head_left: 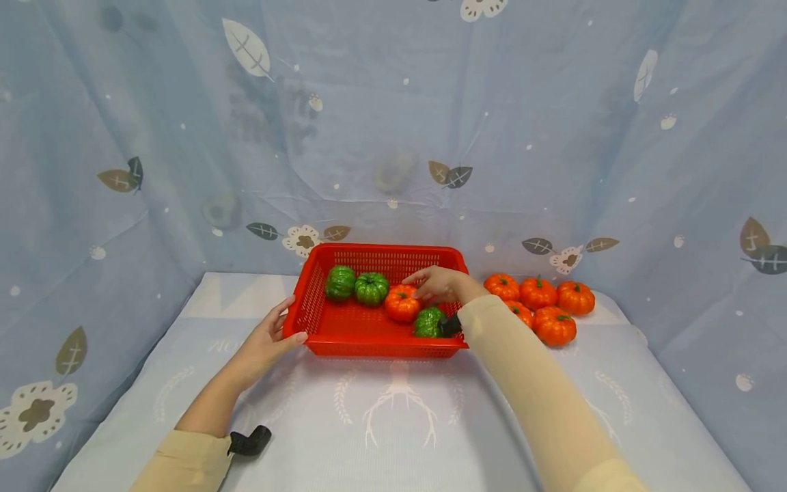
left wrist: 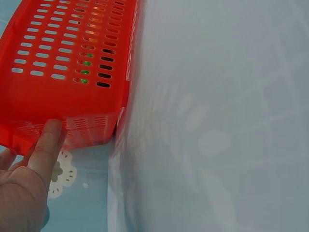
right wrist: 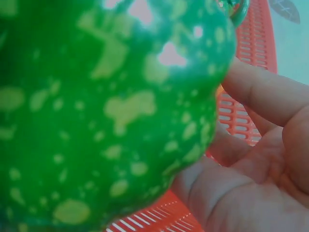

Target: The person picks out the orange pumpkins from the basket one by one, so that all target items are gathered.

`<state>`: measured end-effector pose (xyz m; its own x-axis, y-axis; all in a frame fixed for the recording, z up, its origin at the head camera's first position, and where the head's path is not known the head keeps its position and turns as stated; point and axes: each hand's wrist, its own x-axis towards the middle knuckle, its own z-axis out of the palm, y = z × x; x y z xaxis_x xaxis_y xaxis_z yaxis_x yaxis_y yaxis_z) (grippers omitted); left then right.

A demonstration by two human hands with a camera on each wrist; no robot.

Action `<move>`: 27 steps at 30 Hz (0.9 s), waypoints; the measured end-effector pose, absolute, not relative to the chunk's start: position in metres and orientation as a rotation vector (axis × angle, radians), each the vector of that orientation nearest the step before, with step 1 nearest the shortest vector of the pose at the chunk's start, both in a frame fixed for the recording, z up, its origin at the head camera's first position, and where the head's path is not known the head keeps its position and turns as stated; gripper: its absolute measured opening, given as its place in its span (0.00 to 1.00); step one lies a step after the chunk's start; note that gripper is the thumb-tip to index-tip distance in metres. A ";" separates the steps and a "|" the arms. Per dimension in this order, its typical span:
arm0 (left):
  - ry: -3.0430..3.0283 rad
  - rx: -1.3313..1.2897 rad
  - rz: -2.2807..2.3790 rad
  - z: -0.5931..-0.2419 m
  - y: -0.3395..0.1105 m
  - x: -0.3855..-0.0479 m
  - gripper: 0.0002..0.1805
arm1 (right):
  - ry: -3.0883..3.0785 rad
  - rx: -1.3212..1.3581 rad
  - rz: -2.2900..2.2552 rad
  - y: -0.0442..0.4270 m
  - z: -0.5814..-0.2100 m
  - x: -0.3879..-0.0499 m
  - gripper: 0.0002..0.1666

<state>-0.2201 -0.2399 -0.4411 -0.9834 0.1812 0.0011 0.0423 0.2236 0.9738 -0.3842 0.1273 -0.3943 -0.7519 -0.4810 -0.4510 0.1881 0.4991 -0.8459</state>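
Note:
A red plastic basket [head_left: 369, 345] stands on the table with three green pumpkins and one orange pumpkin [head_left: 402, 305] in it. My left hand [head_left: 266, 345] holds the basket by its near left corner, thumb at the front and fingers along the left rim. Over the basket's right part, my right hand [head_left: 439, 283] reaches in, its fingers loosely bent beside the orange pumpkin; whether they touch it is unclear. One green pumpkin [head_left: 428, 322] lies below that wrist and fills much of the right wrist view. Two others, a left one [head_left: 340, 283] and a middle one [head_left: 371, 289], sit toward the back.
Several orange pumpkins [head_left: 555, 326] are grouped on the table right of the basket, partly behind my right forearm. A patterned blue cloth [head_left: 393, 123] hangs behind the table. The pale tablecloth [head_left: 381, 437] spreads out in front of the basket.

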 end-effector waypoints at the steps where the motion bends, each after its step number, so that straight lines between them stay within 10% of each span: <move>1: 2.365 0.215 1.879 -0.441 -0.240 -0.220 0.49 | 2.078 -0.238 -1.284 0.127 -0.393 -0.384 0.30; 27: 2.368 0.204 1.878 -0.435 -0.238 -0.216 0.49 | 2.411 -0.462 -1.348 0.172 -0.299 -0.326 0.30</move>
<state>-0.2159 -0.2383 -0.4348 -0.9846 0.1745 -0.0049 0.0350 0.2248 0.9738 -0.3257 0.1718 -0.2993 -0.8897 -0.4366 -0.1335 -0.1150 0.4973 -0.8599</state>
